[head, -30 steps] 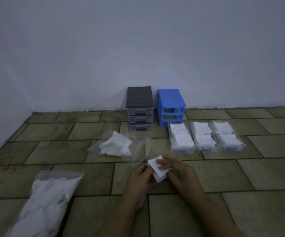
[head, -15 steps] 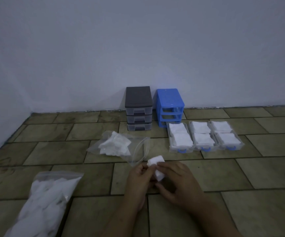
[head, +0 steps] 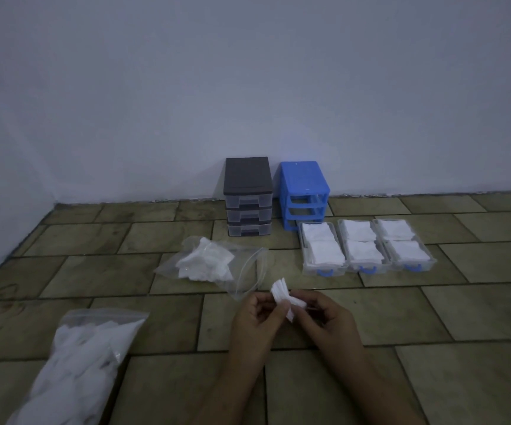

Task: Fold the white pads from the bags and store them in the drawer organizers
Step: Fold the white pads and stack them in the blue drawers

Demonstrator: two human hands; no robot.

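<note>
Both hands, left hand [head: 255, 317] and right hand [head: 324, 317], pinch a soft, light white pad [head: 284, 297] above the floor, near the open bag [head: 214, 265]; it is best held by its edges.

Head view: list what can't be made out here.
- Pad held in both hands, the left hand and the right hand: fingers cover its lower part, so the number of folds is unclear.
- Grey drawers: contents too dim to see.
- Near bag: bottom edge of the head view cuts it off.
- Three trays: pad count hidden by the top layers.
</note>
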